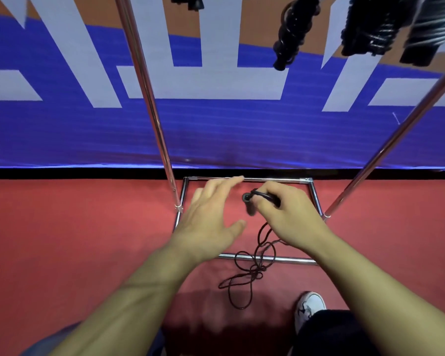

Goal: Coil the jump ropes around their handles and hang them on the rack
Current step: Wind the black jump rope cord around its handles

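your right hand (283, 214) is curled round the black handles (252, 200) of a jump rope, holding them level above the red floor (75, 240), inside the chrome base frame of the rack (247, 179) and nearer its far bar than its near one. your left hand (211, 217) is spread wide and holds nothing, just beside the handle end, not touching it as far as i can tell. the cord (252, 268) drops from under your right hand, crosses the near bar of the frame and lies on the floor in loose tangled loops with what looks like a knot in the middle.

judging from this, the coiling has barely begun. before you wrap, shake or pull that tangle loose with your free hand, or it will bunch into the coil. keep both handles pressed side by side, take the cord close to them, and lay each turn snug beside the last under light tension. lift the cord clear of the near bar so it does not snag. tuck the tail under the last turn.

coiled bundles (290, 34) already hang at the top of the rack, with free rail to their left.
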Tool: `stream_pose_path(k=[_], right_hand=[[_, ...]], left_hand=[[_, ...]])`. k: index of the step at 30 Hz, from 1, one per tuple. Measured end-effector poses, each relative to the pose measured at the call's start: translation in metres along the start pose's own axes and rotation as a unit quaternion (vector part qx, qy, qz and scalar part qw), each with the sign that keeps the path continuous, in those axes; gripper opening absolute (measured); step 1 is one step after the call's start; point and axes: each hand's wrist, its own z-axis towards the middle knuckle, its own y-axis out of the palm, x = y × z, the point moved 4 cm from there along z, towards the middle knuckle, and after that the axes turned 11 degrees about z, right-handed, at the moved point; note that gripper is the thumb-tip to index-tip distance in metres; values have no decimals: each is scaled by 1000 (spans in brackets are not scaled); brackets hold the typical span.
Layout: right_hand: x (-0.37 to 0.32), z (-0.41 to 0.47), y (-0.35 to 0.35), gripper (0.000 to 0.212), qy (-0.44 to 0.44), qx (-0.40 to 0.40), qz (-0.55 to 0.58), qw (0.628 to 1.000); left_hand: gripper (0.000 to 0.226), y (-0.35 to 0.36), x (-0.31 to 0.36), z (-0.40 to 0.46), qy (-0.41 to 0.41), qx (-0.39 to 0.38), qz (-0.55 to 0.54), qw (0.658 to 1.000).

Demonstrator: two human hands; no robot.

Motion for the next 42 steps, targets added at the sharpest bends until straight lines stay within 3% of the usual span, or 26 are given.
stream_pose_path(k=[2, 4, 8, 13, 18, 21, 23, 27, 31, 34, 36, 38, 42], right_hand=[[-8, -3, 5, 16, -24, -42, 20, 999], [-12, -7, 9, 15, -43, -58, 26, 997], [-20, -5, 3, 11, -92, -20, 45, 994], [-5, 1, -2, 16, -108, 20, -39, 993], [40, 19, -12, 24, 14, 153, 8, 988], [73, 23, -7, 18, 112, 162, 30, 980], [83, 27, -7, 25, 172, 163, 88, 967], [30, 56, -36, 27, 156, 222, 179, 946], [-81, 74, -90, 17, -32, 288, 132, 948], [-148, 65, -112, 12, -181, 301, 49, 935], [-163, 57, -111, 10, -227, 298, 27, 927], [-150, 52, -106, 11, -216, 296, -1, 930], [-74, 51, -91, 15, -86, 257, -78, 960]], left_hand=[[68, 2, 8, -1, 61, 12, 19, 998], [41, 1, 10, 2, 91, 48, 45, 994], [1, -13, 8, 5, 52, 44, 21, 997], [4, -31, 15, -1, 48, 98, -124, 986], [13, -61, 14, -2, -7, 178, -335, 925], [11, -75, 2, -5, -54, 223, -473, 851], [6, -86, -11, -6, -69, 249, -502, 826], [16, -91, -45, -9, -164, 280, -410, 853], [18, -94, -74, -14, -230, 303, -358, 853], [21, -101, -77, -18, -221, 312, -312, 870], [23, -102, -75, -19, -217, 317, -301, 873], [25, -100, -76, -19, -219, 309, -302, 875], [23, -86, -72, -13, -222, 255, -300, 892]])
